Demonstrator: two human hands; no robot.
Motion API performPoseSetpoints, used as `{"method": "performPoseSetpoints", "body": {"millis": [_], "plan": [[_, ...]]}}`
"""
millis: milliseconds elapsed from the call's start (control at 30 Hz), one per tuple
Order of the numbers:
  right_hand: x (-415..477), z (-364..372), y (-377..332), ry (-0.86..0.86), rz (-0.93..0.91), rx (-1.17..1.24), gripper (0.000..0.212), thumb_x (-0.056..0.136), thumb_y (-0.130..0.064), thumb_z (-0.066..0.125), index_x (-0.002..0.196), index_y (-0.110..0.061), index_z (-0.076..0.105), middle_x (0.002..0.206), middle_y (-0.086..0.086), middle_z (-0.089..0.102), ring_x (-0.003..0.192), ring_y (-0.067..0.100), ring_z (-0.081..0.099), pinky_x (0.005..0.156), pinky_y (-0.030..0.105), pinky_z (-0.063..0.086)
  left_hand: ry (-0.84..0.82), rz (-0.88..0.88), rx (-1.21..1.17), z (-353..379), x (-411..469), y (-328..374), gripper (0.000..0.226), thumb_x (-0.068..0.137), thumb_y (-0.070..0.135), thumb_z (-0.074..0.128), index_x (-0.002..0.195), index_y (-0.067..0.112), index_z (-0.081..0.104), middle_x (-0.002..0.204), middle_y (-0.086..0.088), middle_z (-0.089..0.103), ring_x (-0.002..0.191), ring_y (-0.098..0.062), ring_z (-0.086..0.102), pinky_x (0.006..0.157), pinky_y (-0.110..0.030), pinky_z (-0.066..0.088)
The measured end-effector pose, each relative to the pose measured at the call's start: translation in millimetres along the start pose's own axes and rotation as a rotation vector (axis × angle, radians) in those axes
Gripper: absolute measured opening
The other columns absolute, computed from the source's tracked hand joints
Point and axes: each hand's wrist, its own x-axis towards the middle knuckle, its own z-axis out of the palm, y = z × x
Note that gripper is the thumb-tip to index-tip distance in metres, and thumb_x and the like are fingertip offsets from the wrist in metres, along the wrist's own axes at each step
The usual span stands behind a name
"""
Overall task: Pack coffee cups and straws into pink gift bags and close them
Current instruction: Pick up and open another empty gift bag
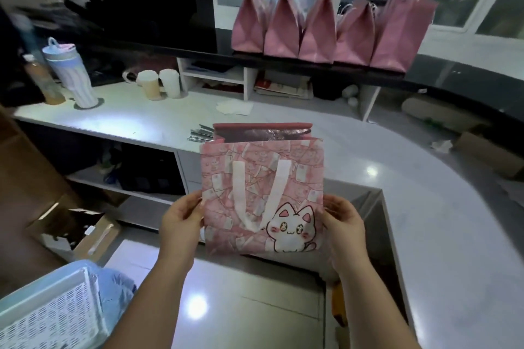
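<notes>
Nearest to me, low on my left, sits a white plastic basket [51, 309] with a pale blue rim. Beyond it my two hands hold a pink gift bag [263, 195] upright in the air, above the near edge of the white surface [141, 119]. My left hand [181, 221] pinches its left edge and my right hand [344, 224] pinches its right edge. The bag faces me, showing a white cat print and a white handle hanging down its front; its mouth stands open, showing a silvery lining. Just behind its top left corner, thin dark sticks [200, 133], perhaps the straws, lie on the surface. Farther back on the left stand two lidded cups [158, 84], a ribbed tumbler [73, 73] and a bottle [42, 82]. Five pink bags [326, 28] stand in a row on the dark upper shelf [453, 76].
</notes>
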Motion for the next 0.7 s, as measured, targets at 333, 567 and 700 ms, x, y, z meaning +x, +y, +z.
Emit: {"method": "performPoseSetpoints", "body": {"millis": [333, 567, 700], "plan": [[151.9, 83.0, -6.9, 0.043, -0.052, 0.035, 0.018, 0.088, 0.004, 0.063, 0.096, -0.012, 0.067, 0.088, 0.001, 0.075, 0.080, 0.014, 0.072, 0.065, 0.028, 0.059, -0.040, 0.052, -0.035, 67.0, 173.5, 14.0, 0.021, 0.092, 0.005, 0.062, 0.099, 0.021, 0.072, 0.095, 0.004, 0.076, 0.085, -0.010, 0.072, 0.064, -0.022, 0.057], [253.3, 125.1, -42.5, 0.201, -0.177, 0.024, 0.022, 0.084, 0.006, 0.066, 0.092, -0.015, 0.067, 0.084, -0.003, 0.073, 0.074, 0.007, 0.068, 0.062, 0.020, 0.055, -0.230, 0.083, -0.001, 137.8, 310.2, 40.1, 0.025, 0.091, 0.008, 0.063, 0.096, 0.029, 0.075, 0.095, 0.005, 0.076, 0.084, -0.014, 0.072, 0.063, -0.030, 0.058], [304.8, 138.2, -45.2, 0.303, -0.172, 0.012, 0.021, 0.084, 0.006, 0.067, 0.093, -0.012, 0.063, 0.087, 0.005, 0.069, 0.075, 0.014, 0.064, 0.063, 0.027, 0.055, -0.260, 0.103, -0.005, 184.0, 366.1, 30.6, 0.029, 0.090, 0.004, 0.063, 0.094, 0.030, 0.075, 0.097, 0.004, 0.075, 0.092, -0.017, 0.071, 0.074, -0.032, 0.059]]}}
